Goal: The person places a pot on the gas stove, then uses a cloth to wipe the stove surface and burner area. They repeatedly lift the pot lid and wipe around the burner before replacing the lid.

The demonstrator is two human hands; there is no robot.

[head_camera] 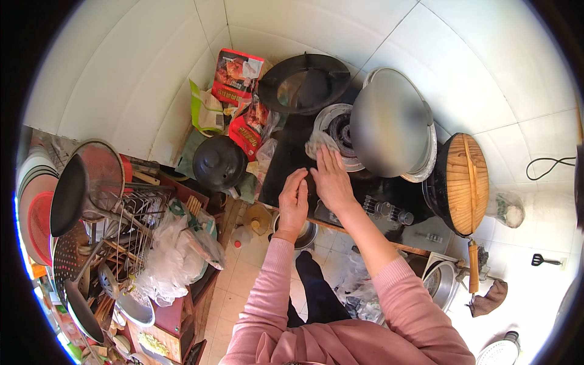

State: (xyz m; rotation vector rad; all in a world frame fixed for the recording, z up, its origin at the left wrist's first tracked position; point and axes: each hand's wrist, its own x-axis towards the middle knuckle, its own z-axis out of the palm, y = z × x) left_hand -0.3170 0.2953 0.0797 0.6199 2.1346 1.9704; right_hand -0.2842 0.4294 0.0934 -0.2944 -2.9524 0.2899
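Observation:
My right hand (332, 175) reaches over the black gas stove (292, 150), its fingertips pressed on a crumpled greyish cloth (320, 142) at the near left rim of the left burner (335, 123). Just left of it my left hand (293, 196) hovers over the stove's front part, fingers together and slightly curled, holding nothing. A large metal pan or lid (390, 125) covers the right burner area. The stove knobs (388, 211) lie right of my right wrist. A black ring-shaped pan support (304, 84) leans against the wall behind the stove.
A black lidded pot (219, 163) and red food packets (235, 75) stand left of the stove. A wok with a wooden lid (466, 182) is at its right end. Farther left are a wire rack (137, 232), pans and plastic bags (171, 260). Bags lie on the floor.

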